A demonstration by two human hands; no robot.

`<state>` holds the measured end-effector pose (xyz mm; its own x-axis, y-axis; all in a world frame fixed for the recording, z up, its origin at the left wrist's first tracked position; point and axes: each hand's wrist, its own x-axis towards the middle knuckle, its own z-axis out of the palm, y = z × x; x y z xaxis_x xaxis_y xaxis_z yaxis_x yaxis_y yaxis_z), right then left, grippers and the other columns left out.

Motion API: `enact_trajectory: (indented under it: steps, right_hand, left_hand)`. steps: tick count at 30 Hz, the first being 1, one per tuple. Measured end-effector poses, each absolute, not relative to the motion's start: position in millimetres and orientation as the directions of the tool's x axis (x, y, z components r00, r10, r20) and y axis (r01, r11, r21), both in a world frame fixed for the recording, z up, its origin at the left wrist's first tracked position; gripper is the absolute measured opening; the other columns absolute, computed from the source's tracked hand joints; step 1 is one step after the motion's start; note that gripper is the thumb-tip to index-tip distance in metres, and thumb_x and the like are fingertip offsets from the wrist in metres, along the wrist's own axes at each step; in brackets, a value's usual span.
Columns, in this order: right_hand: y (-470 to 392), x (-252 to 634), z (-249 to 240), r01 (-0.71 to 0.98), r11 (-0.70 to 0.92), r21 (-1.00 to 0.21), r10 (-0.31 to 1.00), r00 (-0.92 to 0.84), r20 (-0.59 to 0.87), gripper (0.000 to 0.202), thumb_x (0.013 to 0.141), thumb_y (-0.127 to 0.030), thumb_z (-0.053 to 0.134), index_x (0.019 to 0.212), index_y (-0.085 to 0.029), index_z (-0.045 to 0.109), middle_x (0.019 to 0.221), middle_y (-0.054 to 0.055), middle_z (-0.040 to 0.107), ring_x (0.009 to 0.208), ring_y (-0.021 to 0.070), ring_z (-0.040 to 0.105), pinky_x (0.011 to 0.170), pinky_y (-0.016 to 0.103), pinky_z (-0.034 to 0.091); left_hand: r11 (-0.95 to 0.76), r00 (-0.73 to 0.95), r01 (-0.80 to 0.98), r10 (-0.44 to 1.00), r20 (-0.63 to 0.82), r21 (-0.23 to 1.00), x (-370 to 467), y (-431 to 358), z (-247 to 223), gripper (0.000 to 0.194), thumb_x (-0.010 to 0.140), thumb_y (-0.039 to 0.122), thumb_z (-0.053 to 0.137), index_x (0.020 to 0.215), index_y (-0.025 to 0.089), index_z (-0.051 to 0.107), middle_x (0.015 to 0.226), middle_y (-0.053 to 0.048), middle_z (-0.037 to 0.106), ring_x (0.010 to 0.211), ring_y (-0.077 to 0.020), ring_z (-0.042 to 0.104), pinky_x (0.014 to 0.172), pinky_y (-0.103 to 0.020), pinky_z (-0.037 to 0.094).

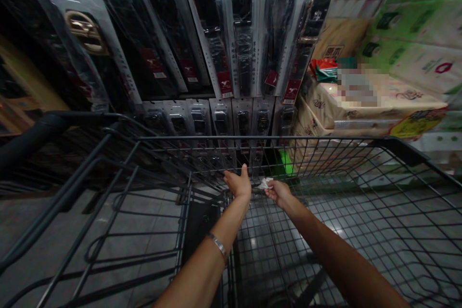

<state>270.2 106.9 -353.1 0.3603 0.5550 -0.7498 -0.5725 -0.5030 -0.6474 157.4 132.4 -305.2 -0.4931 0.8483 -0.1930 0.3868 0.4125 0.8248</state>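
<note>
Both my arms reach forward over a black wire shopping cart. My left hand has its thumb and fingers apart and nothing in it; a metal bracelet circles that wrist. To its right, my right hand pinches a small crumpled white tissue between thumb and fingers. The tissue sits between the two hands, apart from the left one. Both hands are above the cart's wire basket, near its far side.
Packaged belts hang in rows on a display just beyond the cart. At right stand stacked beige paper packs with a red-and-green packet on top, and green-and-white packs behind. The cart's handle is at left, over grey floor tiles.
</note>
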Motion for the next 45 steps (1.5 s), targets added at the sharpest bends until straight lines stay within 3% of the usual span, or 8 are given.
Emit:
enact_trajectory:
  steps: [6, 11, 18, 23, 30, 37, 41, 45]
  right_hand:
    - [111.1, 260.2, -375.0, -0.597, -0.469, -0.651, 0.510, 0.418, -0.752, 0.021, 0.063, 0.004, 0.056, 0.061, -0.017, 0.052, 0.042, -0.004, 0.054, 0.036, 0.0089, 0.051, 0.039, 0.017, 0.046]
    - [117.3, 249.0, -382.3, -0.648, -0.388, -0.655, 0.521, 0.432, -0.736, 0.026, 0.061, 0.005, 0.056, 0.060, -0.019, 0.048, 0.046, -0.007, 0.056, 0.042, 0.0085, 0.056, 0.046, 0.017, 0.051]
    - [117.9, 242.5, -376.2, -0.687, -0.311, -0.656, 0.574, 0.415, -0.706, 0.025, 0.061, 0.005, 0.058, 0.060, -0.018, 0.047, 0.048, -0.005, 0.056, 0.045, 0.0090, 0.058, 0.050, 0.018, 0.052]
    - [119.6, 239.3, -364.5, -0.695, -0.276, -0.664, 0.623, 0.397, -0.674, 0.026, 0.058, 0.005, 0.058, 0.062, -0.018, 0.048, 0.052, -0.005, 0.059, 0.048, 0.0095, 0.059, 0.051, 0.019, 0.053]
    - [114.9, 250.0, -337.7, -0.651, -0.296, -0.699, 0.753, 0.291, -0.590, 0.019, 0.061, 0.003, 0.053, 0.063, -0.016, 0.051, 0.050, -0.001, 0.061, 0.044, 0.0105, 0.057, 0.046, 0.019, 0.050]
    - [107.3, 273.2, -343.5, -0.556, -0.444, -0.702, 0.587, 0.412, -0.697, 0.019, 0.061, 0.003, 0.055, 0.064, -0.016, 0.053, 0.046, -0.001, 0.060, 0.038, 0.0099, 0.054, 0.039, 0.018, 0.046]
    - [106.0, 275.1, -356.1, -0.559, -0.421, -0.714, 0.544, 0.474, -0.692, 0.021, 0.058, 0.002, 0.059, 0.061, -0.017, 0.051, 0.043, -0.004, 0.057, 0.037, 0.0098, 0.053, 0.039, 0.018, 0.046]
    - [109.1, 266.0, -363.5, -0.567, -0.355, -0.744, 0.548, 0.518, -0.656, 0.020, 0.055, 0.001, 0.059, 0.061, -0.017, 0.052, 0.043, -0.006, 0.057, 0.038, 0.0088, 0.053, 0.041, 0.017, 0.046]
  left_hand:
    - [0.450, -0.494, 0.337, 0.832, -0.252, 0.827, 169.3, 121.8, -288.0, 0.063, 0.079, 0.015, 0.054, 0.128, -0.011, 0.026, 0.124, -0.031, 0.038, 0.126, -0.0324, 0.034, 0.106, -0.036, 0.029]
    - [0.345, -0.516, 0.214, 0.834, -0.194, 0.914, 168.7, 118.2, -290.3, 0.067, 0.069, -0.001, 0.052, 0.130, -0.001, 0.023, 0.122, -0.023, 0.034, 0.118, -0.0256, 0.042, 0.103, -0.033, 0.033]
    - [0.160, -0.567, 0.140, 0.822, -0.053, 0.977, 155.8, 118.8, -301.1, 0.049, 0.064, -0.007, 0.046, 0.108, 0.013, 0.039, 0.111, -0.011, 0.040, 0.096, -0.0142, 0.050, 0.094, -0.032, 0.041]
    - [0.101, -0.373, 0.037, 0.924, -0.080, 0.994, 155.9, 117.9, -309.8, 0.039, 0.069, -0.003, 0.043, 0.104, 0.014, 0.048, 0.096, -0.007, 0.054, 0.082, -0.0127, 0.056, 0.081, -0.030, 0.047]
    - [-0.058, -0.273, 0.151, 0.957, 0.098, 0.987, 148.3, 125.1, -317.6, 0.032, 0.076, 0.010, 0.050, 0.107, 0.013, 0.057, 0.106, -0.011, 0.060, 0.096, -0.0180, 0.057, 0.091, -0.035, 0.044]
    - [-0.083, -0.119, 0.075, 0.989, 0.091, 0.994, 134.1, 143.7, -315.7, 0.021, 0.080, 0.028, 0.051, 0.087, 0.013, 0.064, 0.086, -0.007, 0.067, 0.082, -0.0178, 0.061, 0.079, -0.029, 0.047]
    - [-0.147, 0.040, 0.173, 0.989, 0.142, 0.974, 119.9, 151.9, -316.9, 0.029, 0.080, 0.039, 0.050, 0.077, 0.016, 0.067, 0.078, -0.004, 0.068, 0.077, -0.0175, 0.061, 0.074, -0.027, 0.046]
    - [-0.169, 0.056, 0.195, 0.985, 0.161, 0.966, 116.7, 153.9, -319.7, 0.034, 0.081, 0.045, 0.048, 0.078, 0.017, 0.067, 0.077, -0.002, 0.067, 0.073, -0.0171, 0.060, 0.065, -0.025, 0.045]
